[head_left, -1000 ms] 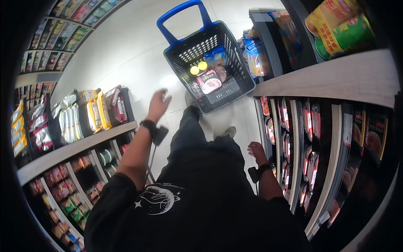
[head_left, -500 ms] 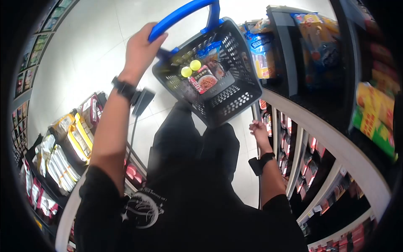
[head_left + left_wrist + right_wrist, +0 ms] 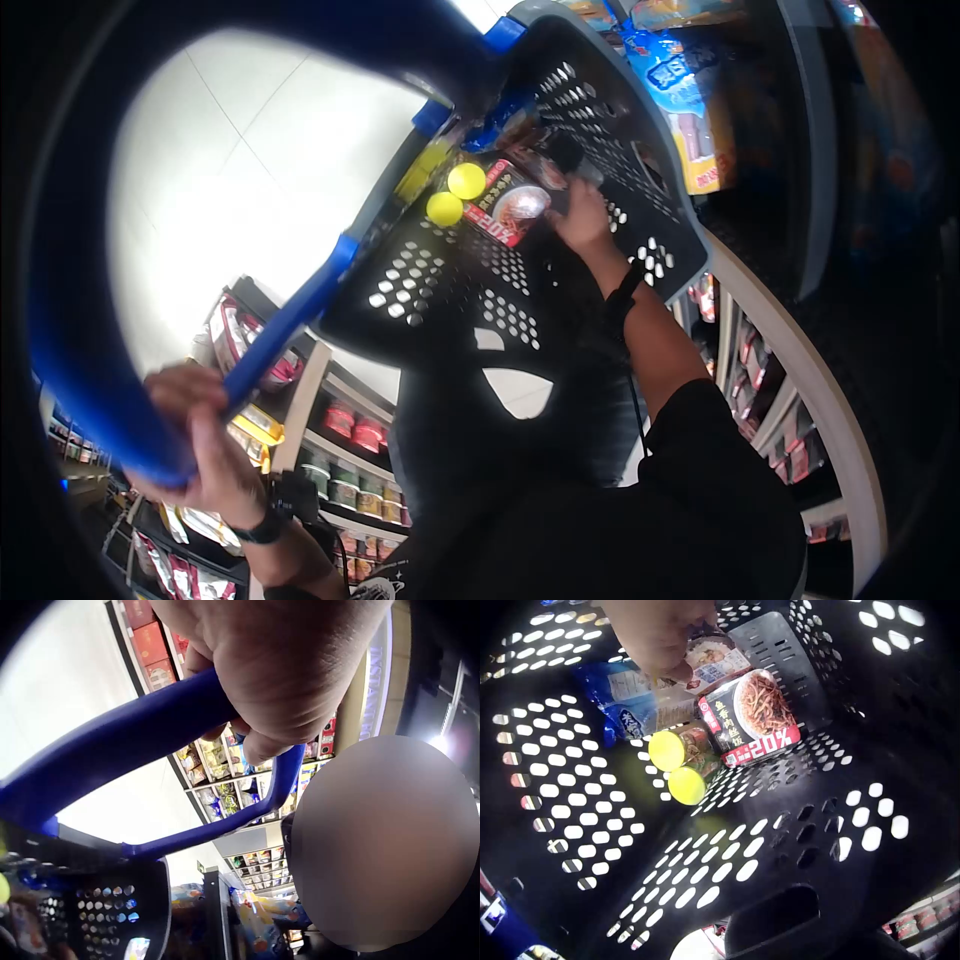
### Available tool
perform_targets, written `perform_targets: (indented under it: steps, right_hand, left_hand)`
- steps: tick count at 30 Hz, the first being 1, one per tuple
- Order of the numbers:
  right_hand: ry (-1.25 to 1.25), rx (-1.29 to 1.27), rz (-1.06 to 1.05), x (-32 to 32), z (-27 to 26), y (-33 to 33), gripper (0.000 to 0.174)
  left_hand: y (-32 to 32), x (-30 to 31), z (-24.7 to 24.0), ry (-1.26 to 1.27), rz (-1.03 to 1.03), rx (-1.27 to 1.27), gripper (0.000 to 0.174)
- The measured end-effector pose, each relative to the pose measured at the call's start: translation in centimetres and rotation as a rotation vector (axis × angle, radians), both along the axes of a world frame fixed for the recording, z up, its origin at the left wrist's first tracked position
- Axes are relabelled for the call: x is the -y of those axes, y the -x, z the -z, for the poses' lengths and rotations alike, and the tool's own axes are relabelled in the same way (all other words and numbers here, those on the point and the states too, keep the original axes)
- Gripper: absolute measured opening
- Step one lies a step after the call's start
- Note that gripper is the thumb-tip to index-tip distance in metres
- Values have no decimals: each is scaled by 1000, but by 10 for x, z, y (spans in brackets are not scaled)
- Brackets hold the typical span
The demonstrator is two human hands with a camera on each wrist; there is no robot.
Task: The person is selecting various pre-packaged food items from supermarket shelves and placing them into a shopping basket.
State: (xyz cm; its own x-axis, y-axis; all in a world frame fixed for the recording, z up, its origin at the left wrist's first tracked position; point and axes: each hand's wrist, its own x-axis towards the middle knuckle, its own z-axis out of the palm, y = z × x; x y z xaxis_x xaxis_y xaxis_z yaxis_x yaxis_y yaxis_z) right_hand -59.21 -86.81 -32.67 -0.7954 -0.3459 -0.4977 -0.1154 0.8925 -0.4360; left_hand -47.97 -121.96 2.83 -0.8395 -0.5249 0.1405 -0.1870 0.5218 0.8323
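Note:
My left hand (image 3: 205, 440) grips the thick blue handle (image 3: 285, 325) of a dark plastic shopping basket (image 3: 350, 310), tilted toward me. In the left wrist view its fingers curl round the handle bar (image 3: 142, 720). My right hand (image 3: 585, 220) reaches down inside the basket. In the right wrist view its fingertips lie at the edge of a second meal pack (image 3: 709, 656) with a bowl picture; whether they pinch it I cannot tell. Beside them lie a black boxed meal (image 3: 754, 716) marked 20%, two yellow-lidded containers (image 3: 676, 766) and a blue-and-clear bag (image 3: 634, 697).
Shelves of packaged food (image 3: 345, 490) stand on the left. A pale shelf edge (image 3: 800, 360) curves along my right side, with blue-and-yellow bags (image 3: 690, 110) above it. White tiled floor (image 3: 235, 120) lies beyond the basket.
The basket has come up closer to me and tilted. My left hand has drawn the handle down to the lower left. My right hand has moved from beside the shelf into the basket.

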Motion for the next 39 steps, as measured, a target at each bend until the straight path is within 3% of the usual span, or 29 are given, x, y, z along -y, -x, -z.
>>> perform_targets:
  steps: [5,7,10,14,17,19,21,22,24,25,27,28,29,30,32,33,38,39]
  right_hand:
    - [-54,-164,-30,-1,66,28,88]
    - [-55,-54,-40,6,80,39,84]
    - [-93,-38,-118,9,73,42,76]
    - [-20,-21,-10,3,97,31,78]
    - [-31,-73,38,-11,84,29,81]
    - [-43,-153,65,-14,52,20,83]
    - [-47,-188,69,-19,-1,17,85]
    - [-2,-218,113,-20,-27,14,84]
    - [68,-258,215,-22,-76,8,86]
    - [153,-127,298,-32,-100,7,87]
    - [509,255,702,-43,-142,-3,88]
    - [648,483,895,-28,-194,1,87]
    - [693,530,944,-19,-236,-1,85]
    - [768,539,922,-21,-258,-8,83]
    - [921,563,909,-17,-310,-18,80]
    - [964,554,935,-18,-334,-29,79]
    - [1125,443,994,-18,-430,-50,77]
    - [1167,446,1001,-17,-446,-52,77]
  left_hand:
    - [5,-5,-2,202,61,69,21]
    - [3,-4,-1,258,56,95,27]
    - [2,1,-2,265,57,121,26]
    - [2,0,-2,247,58,115,25]
    - [4,4,0,171,44,70,23]
    - [10,11,0,145,89,78,17]
    - [15,5,3,31,-15,-3,9]
    - [3,20,1,0,91,61,22]
    - [-7,10,9,-71,-145,52,50]
    - [1,5,18,-97,-197,-9,49]
    - [19,1,12,-19,-202,195,35]
    - [28,5,13,-24,-77,147,29]
    - [40,1,3,-144,-60,179,23]
    - [49,2,8,-60,33,118,21]
    - [57,-3,3,-161,81,214,21]
    - [62,-8,0,-64,129,145,19]
    - [66,-24,-11,-190,224,220,16]
    - [61,-25,-7,-81,283,170,16]
